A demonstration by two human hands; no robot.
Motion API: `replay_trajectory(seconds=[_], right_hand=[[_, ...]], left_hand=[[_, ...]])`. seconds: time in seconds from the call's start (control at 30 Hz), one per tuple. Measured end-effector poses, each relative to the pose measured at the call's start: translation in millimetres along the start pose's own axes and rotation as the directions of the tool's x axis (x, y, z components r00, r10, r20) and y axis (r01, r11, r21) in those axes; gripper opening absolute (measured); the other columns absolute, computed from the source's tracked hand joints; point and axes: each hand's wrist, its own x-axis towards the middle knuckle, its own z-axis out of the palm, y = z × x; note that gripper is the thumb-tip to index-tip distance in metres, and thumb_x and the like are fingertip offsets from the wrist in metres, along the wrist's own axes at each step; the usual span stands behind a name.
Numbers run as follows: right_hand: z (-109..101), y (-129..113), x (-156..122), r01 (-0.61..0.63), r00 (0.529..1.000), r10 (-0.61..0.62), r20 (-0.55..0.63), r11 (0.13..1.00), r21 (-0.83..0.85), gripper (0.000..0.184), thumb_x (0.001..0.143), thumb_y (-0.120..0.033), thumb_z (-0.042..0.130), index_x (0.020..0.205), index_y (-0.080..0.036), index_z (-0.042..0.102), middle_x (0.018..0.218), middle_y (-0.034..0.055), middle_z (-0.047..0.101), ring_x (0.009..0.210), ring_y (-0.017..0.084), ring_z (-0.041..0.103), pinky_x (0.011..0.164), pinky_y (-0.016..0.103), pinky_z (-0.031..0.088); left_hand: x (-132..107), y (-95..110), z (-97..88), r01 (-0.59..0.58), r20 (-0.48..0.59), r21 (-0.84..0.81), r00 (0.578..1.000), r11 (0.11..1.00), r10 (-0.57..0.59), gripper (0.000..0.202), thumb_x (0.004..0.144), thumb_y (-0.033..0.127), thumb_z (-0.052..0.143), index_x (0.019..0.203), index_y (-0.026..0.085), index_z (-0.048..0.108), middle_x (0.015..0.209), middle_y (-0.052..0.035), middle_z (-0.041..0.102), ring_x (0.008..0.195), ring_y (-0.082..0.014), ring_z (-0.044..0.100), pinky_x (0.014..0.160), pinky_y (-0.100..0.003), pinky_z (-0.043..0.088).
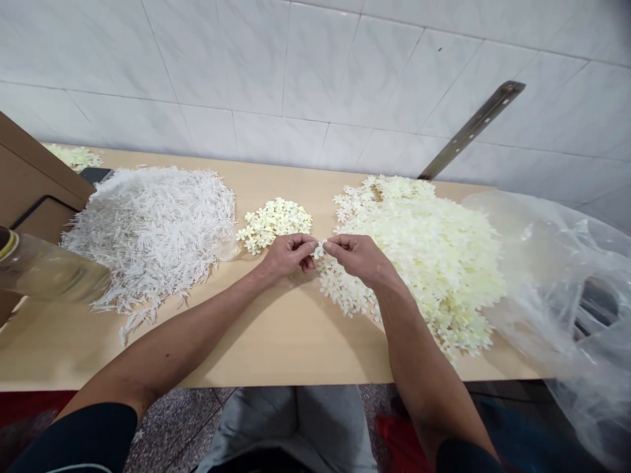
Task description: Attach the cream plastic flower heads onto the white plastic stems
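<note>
Between my two hands is a small white artificial flower (319,250), pinched by the fingertips from both sides. My left hand (290,253) is closed on its left side, and my right hand (357,257) grips it from the right with thumb and forefinger. Just behind my left hand lies a small heap of pale yellow flowers (276,222). A much larger heap of cream flowers (424,256) spreads beside and beyond my right hand. To the left is a big pile of thin white stem-like pieces (162,230).
A bottle of clear liquid (54,269) leans in from the left, by a brown box (34,157). Crumpled clear plastic (557,276) covers the right end of the table (276,348). A metal strip (473,131) leans on the tiled wall (256,72).
</note>
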Motion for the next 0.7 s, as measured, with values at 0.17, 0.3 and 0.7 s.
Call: replay_trajectory(seconds=[0.17,0.3,0.7], right_hand=[[-0.3,1.5,0.6,-0.025,0.996,0.028,-0.084,0.999,0.029,0.048,0.079,-0.063,0.070,0.087,-0.015,0.074,0.055,-0.0034,0.045,0.049,0.009,0.028,0.047,0.026,0.025],[-6.6,-0.7,-2.8,-0.019,0.997,0.026,-0.079,0.996,0.084,0.045,0.079,-0.062,0.071,0.082,-0.017,0.070,0.056,-0.0040,0.042,0.048,0.008,0.027,0.045,0.025,0.022],[-0.6,-3.5,-2.9,-0.057,0.997,0.037,0.068,0.947,0.317,0.053,0.084,-0.069,0.066,0.070,-0.020,0.051,0.061,-0.0026,0.042,0.053,0.010,0.033,0.044,0.025,0.026]], left_hand=[[0.0,-1.1,1.4,-0.009,-0.029,0.034,1.000,0.999,0.010,0.040,0.083,0.053,0.073,0.091,0.013,0.070,0.060,-0.0028,0.067,0.050,-0.0118,0.061,0.051,-0.023,0.051],[1.8,-3.0,0.1,-0.009,-0.072,0.043,0.997,0.999,0.012,0.041,0.082,0.052,0.074,0.094,0.013,0.072,0.059,-0.0023,0.065,0.051,-0.0131,0.062,0.051,-0.024,0.052],[1.5,-3.0,-1.1,0.000,-0.084,0.055,0.996,0.998,0.005,0.040,0.082,0.051,0.074,0.097,0.013,0.072,0.061,-0.0032,0.066,0.053,-0.0144,0.064,0.050,-0.025,0.053]])
